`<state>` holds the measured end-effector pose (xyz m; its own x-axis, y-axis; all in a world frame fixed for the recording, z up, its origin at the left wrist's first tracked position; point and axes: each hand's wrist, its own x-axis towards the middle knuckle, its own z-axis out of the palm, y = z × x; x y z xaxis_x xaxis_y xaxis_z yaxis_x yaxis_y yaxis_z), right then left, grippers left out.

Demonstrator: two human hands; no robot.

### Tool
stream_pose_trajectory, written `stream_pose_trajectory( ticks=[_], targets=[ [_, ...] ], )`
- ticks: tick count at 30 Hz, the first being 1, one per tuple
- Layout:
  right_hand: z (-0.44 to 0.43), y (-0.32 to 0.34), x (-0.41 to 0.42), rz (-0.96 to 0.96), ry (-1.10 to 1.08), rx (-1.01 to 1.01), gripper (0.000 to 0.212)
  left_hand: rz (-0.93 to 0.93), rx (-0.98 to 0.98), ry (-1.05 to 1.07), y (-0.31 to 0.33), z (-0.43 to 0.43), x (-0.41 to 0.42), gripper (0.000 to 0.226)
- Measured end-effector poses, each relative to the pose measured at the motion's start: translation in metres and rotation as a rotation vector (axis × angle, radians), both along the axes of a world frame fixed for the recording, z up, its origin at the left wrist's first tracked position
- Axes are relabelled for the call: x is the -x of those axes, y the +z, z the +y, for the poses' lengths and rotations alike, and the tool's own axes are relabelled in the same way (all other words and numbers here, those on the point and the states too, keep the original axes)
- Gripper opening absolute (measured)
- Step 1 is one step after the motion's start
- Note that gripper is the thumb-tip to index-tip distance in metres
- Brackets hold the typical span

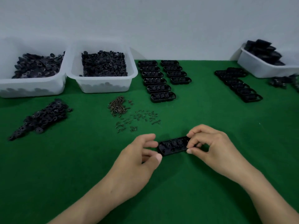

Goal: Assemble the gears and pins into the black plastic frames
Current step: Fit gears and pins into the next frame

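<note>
A black plastic frame (174,145) with gears seated in it lies on the green mat in front of me. My right hand (212,146) pinches its right end between thumb and fingers. My left hand (139,156) holds its left end, fingers curled at the edge. Small brown pins (127,113) lie scattered and heaped on the mat beyond the frame. A loose pile of black gears (43,118) sits at the left.
Two white bins of black gears (37,65) (104,63) stand at the back left. Two columns of filled frames (159,80) lie at the back centre. A row of empty frames (239,85) runs toward a white bin of frames (265,62) at the back right.
</note>
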<state>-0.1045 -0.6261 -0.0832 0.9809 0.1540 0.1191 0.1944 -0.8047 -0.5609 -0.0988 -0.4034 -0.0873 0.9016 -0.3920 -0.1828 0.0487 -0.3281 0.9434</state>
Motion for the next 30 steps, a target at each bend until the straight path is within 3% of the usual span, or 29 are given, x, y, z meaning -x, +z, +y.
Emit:
stream_pose_trajectory(
  ticks=[4,9,19,30],
  targets=[
    [-0.031,-0.004,-0.02,-0.065,-0.106,0.035,0.011,0.242,0.211,-0.021,0.009,-0.037,-0.019,0.048],
    [-0.066,-0.014,-0.069,-0.187,-0.205,0.073,0.009,0.369,0.383,0.018,0.018,-0.089,-0.068,0.057],
    [-0.086,-0.026,-0.165,-0.326,-0.282,-0.012,0.006,0.317,0.468,0.162,0.001,-0.162,-0.123,0.054],
    [-0.087,-0.035,-0.191,-0.378,-0.267,-0.021,0.007,0.248,0.445,0.209,-0.008,-0.172,-0.144,0.052]
  ],
)
